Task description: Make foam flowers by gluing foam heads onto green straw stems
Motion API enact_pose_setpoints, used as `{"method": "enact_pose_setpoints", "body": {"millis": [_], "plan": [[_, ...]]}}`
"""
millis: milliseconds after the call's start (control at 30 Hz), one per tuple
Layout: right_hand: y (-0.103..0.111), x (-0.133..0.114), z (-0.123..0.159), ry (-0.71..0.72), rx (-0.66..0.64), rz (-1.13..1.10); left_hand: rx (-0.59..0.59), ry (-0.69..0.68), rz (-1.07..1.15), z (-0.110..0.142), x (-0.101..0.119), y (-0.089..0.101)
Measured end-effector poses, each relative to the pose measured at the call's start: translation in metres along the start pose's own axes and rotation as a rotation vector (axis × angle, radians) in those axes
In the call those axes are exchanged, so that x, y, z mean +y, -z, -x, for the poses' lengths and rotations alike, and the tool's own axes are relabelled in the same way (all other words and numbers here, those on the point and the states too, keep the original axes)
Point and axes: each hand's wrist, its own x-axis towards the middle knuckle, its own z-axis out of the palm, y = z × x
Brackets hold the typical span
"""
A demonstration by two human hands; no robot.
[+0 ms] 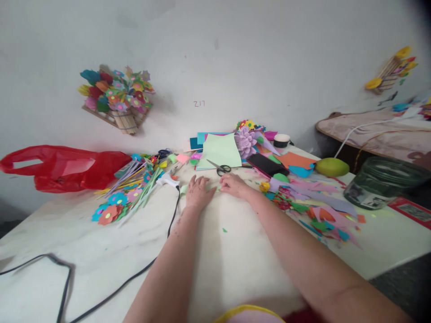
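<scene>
A pale green paper strip [183,190] lies on the white table, mostly covered by my hands. My left hand [199,194] rests flat over it, fingers spread. My right hand [233,185] has its fingertips pinched at the strip's right end, just beside my left thumb. Scissors with black handles [223,169] lie just beyond my right hand, their blades over a light green sheet [220,150]. To the left of my left hand is a white glue gun [167,180] with a black cord [173,217].
Paper flowers and stems [136,184] lie beside a red plastic bag [81,169] on the left. At right are a black phone [267,165], colourful scraps [323,220], a yellow-green fruit [332,167] and a glass jar [373,181]. A small green scrap [225,230] lies nearer me.
</scene>
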Motion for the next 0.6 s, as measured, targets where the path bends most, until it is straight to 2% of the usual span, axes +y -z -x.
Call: {"method": "enact_pose_setpoints", "body": {"millis": [367,600], "plan": [[0.011,0.022,0.011,-0.033,-0.049,-0.040,-0.007,0.029,0.050,-0.001,-0.001,-0.002],[0.019,0.023,0.015,-0.024,-0.093,-0.067,-0.028,0.044,0.069,-0.001,-0.001,-0.001]]}}
